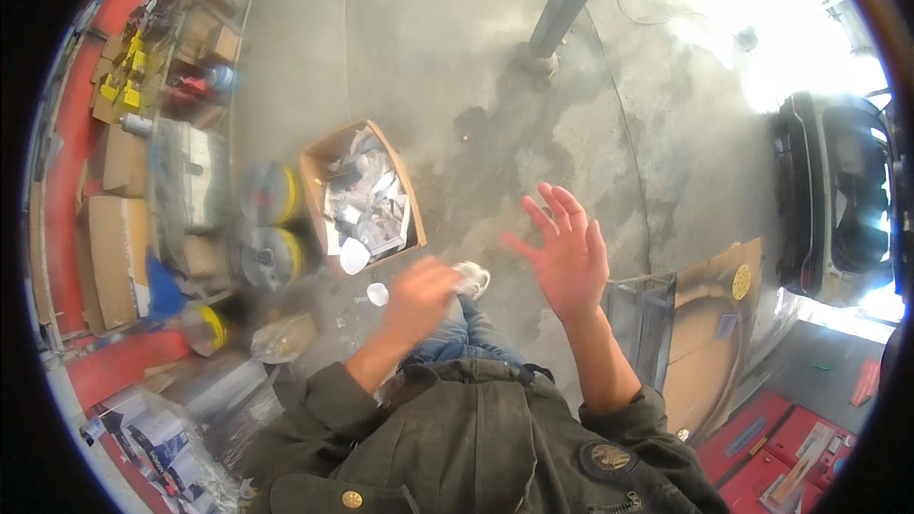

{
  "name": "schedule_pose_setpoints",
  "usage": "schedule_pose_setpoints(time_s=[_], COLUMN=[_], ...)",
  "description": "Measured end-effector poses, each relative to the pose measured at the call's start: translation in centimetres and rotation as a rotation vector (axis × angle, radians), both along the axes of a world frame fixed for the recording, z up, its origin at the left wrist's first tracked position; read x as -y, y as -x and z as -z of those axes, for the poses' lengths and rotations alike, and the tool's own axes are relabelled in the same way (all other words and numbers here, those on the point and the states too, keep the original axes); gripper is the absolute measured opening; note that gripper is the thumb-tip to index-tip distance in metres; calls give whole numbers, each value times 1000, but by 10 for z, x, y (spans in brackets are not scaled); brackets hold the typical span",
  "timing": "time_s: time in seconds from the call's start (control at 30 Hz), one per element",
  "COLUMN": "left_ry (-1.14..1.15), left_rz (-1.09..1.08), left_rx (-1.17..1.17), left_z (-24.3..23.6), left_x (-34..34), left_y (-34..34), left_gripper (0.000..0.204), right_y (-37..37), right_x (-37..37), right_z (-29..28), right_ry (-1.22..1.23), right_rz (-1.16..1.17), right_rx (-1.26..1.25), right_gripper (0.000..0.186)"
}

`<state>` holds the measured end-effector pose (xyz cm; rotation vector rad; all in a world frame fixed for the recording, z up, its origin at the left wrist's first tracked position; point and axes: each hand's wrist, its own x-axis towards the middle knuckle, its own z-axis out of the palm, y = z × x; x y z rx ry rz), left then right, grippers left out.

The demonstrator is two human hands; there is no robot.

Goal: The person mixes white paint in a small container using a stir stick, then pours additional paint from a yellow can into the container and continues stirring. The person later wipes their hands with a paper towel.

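Note:
My right hand (pixel 571 262) is raised over the concrete floor, its fingers spread and nothing in it. To its left, my left hand (pixel 416 302) hangs in front of my body, smeared by motion. Its fingers look bent toward the right, but whether they hold anything cannot be made out. Just beyond its fingertips a white shoe (pixel 473 278) shows on the floor below. Past the left hand stands an open cardboard box (pixel 415 219) filled with crumpled plastic and paper scraps. Two white round pieces lie by its near edge, one (pixel 354 255) against the box and one (pixel 378 294) on the floor.
Reels with yellow rims (pixel 270 257) stand left of the box, beside shelving crowded with cartons (pixel 119 257). A metal post (pixel 571 0) rises ahead. At right are a cardboard sheet (pixel 700 333), a red tool chest (pixel 762 428) and a vehicle (pixel 804 200).

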<state>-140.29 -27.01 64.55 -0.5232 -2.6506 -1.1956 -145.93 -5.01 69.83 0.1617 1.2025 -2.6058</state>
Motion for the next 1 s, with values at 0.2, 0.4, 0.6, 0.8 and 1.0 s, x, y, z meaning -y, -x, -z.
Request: schedule_pose_setpoints(time_s=[0.2,0.4,0.6,0.8,1.0], left_ry=[21,99,161,-108,-656], left_rz=[-663,-823,-920,-918,-793], left_rx=[269,249,360,609,906], left_z=[43,66,104,166,291], left_x=[87,141,174,192,191], left_y=[0,14,70,147,173], left_gripper=[29,41,56,75,66], right_y=[28,79,178,306,339], right_x=[-4,29,64,73,-43], right_z=[-39,-30,-21,24,195], right_ry=[-1374,-1426,-1374,-1515,-1513], right_rz=[-463,-722,-868,-920,-905], right_rx=[-1145,-1278,-1331,-1000,53], right_gripper=[73,73,72,55,64])
